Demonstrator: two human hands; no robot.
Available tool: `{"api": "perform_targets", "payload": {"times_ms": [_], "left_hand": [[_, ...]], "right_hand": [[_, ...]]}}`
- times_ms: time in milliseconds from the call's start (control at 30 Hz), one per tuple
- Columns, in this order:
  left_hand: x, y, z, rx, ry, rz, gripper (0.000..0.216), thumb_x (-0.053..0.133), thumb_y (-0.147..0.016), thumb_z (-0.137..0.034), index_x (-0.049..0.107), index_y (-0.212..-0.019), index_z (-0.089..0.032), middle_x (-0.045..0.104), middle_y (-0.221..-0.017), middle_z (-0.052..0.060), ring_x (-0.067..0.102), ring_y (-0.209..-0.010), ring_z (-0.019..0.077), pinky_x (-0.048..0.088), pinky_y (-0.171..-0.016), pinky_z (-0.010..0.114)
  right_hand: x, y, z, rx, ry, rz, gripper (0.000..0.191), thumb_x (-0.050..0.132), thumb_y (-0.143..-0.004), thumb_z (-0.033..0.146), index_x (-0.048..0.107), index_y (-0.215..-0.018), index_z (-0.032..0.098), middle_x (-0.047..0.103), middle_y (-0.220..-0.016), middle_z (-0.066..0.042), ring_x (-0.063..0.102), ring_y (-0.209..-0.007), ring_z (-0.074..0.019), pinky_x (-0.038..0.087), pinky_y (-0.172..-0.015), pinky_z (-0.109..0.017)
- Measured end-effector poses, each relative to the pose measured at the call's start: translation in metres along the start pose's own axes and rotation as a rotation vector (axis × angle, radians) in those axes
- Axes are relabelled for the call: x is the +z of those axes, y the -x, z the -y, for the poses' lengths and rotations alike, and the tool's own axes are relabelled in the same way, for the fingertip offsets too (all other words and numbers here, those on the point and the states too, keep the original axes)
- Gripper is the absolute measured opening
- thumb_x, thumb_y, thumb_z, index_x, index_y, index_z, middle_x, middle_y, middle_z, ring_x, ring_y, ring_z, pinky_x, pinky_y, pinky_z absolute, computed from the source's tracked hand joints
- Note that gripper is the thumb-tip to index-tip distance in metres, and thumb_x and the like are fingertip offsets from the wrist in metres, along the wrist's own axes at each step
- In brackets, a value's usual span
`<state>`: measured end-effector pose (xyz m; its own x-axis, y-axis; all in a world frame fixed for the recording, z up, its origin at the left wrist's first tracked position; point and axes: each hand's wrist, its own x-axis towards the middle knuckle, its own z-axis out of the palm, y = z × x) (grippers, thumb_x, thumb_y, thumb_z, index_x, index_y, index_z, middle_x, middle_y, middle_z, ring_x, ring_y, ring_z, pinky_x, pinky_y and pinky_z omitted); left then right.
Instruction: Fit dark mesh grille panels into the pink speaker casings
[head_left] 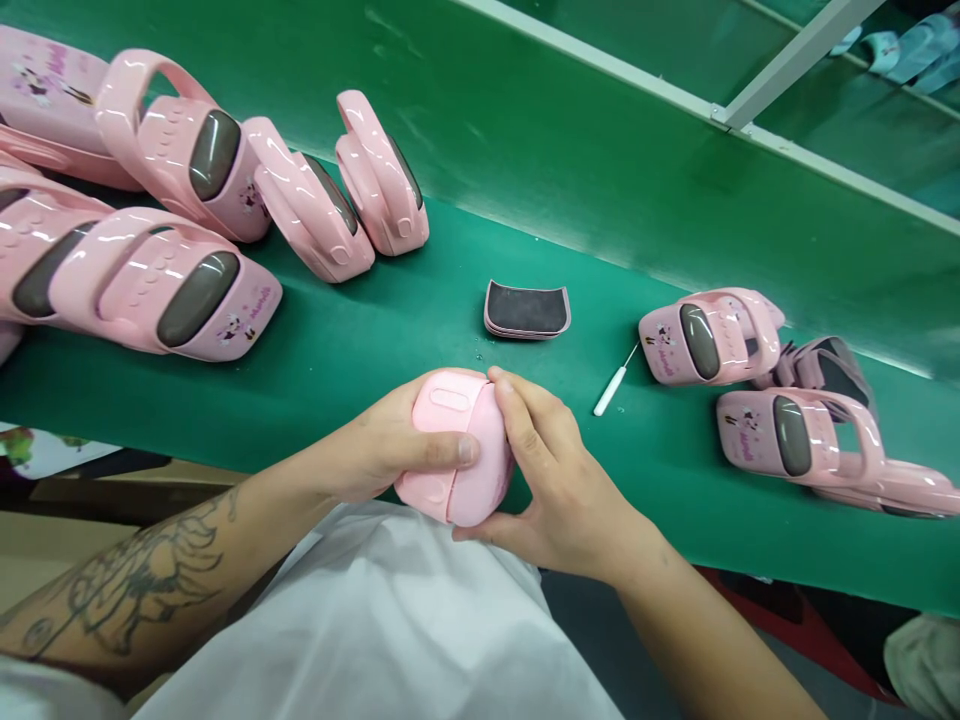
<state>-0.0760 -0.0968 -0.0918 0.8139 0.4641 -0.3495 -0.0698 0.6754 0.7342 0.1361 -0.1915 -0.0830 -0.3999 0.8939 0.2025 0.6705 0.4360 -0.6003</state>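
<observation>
Both my hands grip one pink plastic case (452, 448) at the near edge of the green belt (375, 330). My left hand (390, 445) wraps it from the left, thumb pressed across its front. My right hand (555, 480) cups it from the right, fingers closed on its top edge. Just beyond the case lies a small stack of dark grey panels with pink rims (526, 310). A thin white pick tool (613, 383) lies on the belt to the right of my hands.
Several pink cases with handles and dark grey windows (187, 200) crowd the belt's left side. Three more (780, 400) lie at the right. A white metal rail (795, 60) crosses the back. My white garment (375, 620) fills the foreground.
</observation>
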Motion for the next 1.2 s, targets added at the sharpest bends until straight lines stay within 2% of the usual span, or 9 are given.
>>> {"api": "perform_targets", "payload": {"times_ms": [100,200,333,400,567,700,900,1100,1200], "left_hand": [[0.004,-0.001,0.000,0.000,0.018,0.002,0.061,0.094,-0.082,-0.048,0.070,-0.131,-0.021,0.077,-0.119,0.012,0.075,-0.107,0.0306,0.062,-0.089,0.040],[0.007,-0.001,0.002,-0.011,0.028,-0.004,0.061,0.095,-0.080,-0.051,0.071,-0.127,-0.020,0.078,-0.114,0.012,0.075,-0.102,0.0295,0.061,-0.084,0.037],[0.008,-0.002,0.006,-0.042,0.070,-0.047,0.057,0.094,-0.081,-0.048,0.071,-0.125,-0.019,0.078,-0.111,0.012,0.076,-0.093,0.0266,0.062,-0.078,0.035],[0.008,-0.002,0.007,-0.042,0.082,-0.064,0.059,0.095,-0.080,-0.047,0.071,-0.125,-0.018,0.077,-0.110,0.011,0.075,-0.090,0.0251,0.061,-0.076,0.034],[0.012,-0.003,0.007,-0.035,0.066,-0.124,0.059,0.096,-0.076,-0.046,0.071,-0.121,-0.017,0.076,-0.106,0.010,0.073,-0.090,0.0258,0.059,-0.074,0.034],[0.015,-0.005,0.009,-0.004,0.054,-0.154,0.058,0.096,-0.076,-0.044,0.071,-0.120,-0.018,0.076,-0.103,0.009,0.072,-0.090,0.0254,0.057,-0.073,0.033],[0.018,-0.008,0.012,0.006,0.060,-0.181,0.044,0.093,-0.079,-0.040,0.073,-0.112,-0.018,0.077,-0.100,0.007,0.070,-0.089,0.0231,0.056,-0.072,0.031],[0.021,-0.006,0.013,0.002,0.062,-0.228,0.051,0.093,-0.078,-0.041,0.074,-0.119,-0.017,0.077,-0.100,0.008,0.070,-0.086,0.0218,0.056,-0.070,0.030],[0.019,-0.005,0.012,-0.013,0.028,-0.225,0.053,0.095,-0.078,-0.042,0.074,-0.120,-0.018,0.077,-0.104,0.008,0.072,-0.091,0.0241,0.058,-0.073,0.032]], "right_hand": [[-0.001,0.001,0.002,0.017,-0.002,-0.002,0.121,0.082,-0.095,0.054,0.001,-0.179,0.022,0.042,-0.170,-0.028,0.045,-0.160,-0.0446,0.050,-0.123,-0.069],[-0.002,0.003,0.003,0.052,-0.019,0.036,0.128,0.087,-0.092,0.053,-0.003,-0.179,0.026,0.039,-0.171,-0.027,0.043,-0.161,-0.0452,0.050,-0.124,-0.070],[-0.003,0.004,0.001,0.065,-0.084,0.071,0.140,0.085,-0.084,0.074,-0.006,-0.179,0.024,0.032,-0.175,-0.027,0.037,-0.164,-0.0466,0.045,-0.127,-0.072],[-0.003,0.003,0.000,0.063,-0.121,0.067,0.135,0.078,-0.088,0.078,-0.003,-0.179,0.023,0.031,-0.176,-0.026,0.036,-0.165,-0.0452,0.042,-0.130,-0.071],[-0.004,0.001,0.005,0.093,-0.136,0.040,0.115,0.073,-0.099,0.065,0.001,-0.180,0.025,0.033,-0.175,-0.024,0.036,-0.165,-0.0437,0.042,-0.130,-0.072],[-0.005,0.001,0.009,0.116,-0.148,0.030,0.116,0.076,-0.098,0.060,0.002,-0.180,0.027,0.034,-0.173,-0.023,0.036,-0.165,-0.0435,0.044,-0.129,-0.071],[-0.004,0.003,0.007,0.136,-0.161,0.032,0.116,0.077,-0.097,0.063,0.005,-0.180,0.026,0.034,-0.175,-0.023,0.037,-0.166,-0.0427,0.042,-0.131,-0.069],[-0.004,0.004,0.006,0.140,-0.182,0.013,0.114,0.078,-0.096,0.065,0.011,-0.180,0.027,0.038,-0.172,-0.022,0.042,-0.163,-0.0408,0.043,-0.131,-0.067],[-0.003,0.006,0.003,0.128,-0.175,-0.021,0.120,0.082,-0.089,0.072,0.015,-0.179,0.028,0.042,-0.168,-0.022,0.047,-0.158,-0.0417,0.047,-0.128,-0.068]]}}
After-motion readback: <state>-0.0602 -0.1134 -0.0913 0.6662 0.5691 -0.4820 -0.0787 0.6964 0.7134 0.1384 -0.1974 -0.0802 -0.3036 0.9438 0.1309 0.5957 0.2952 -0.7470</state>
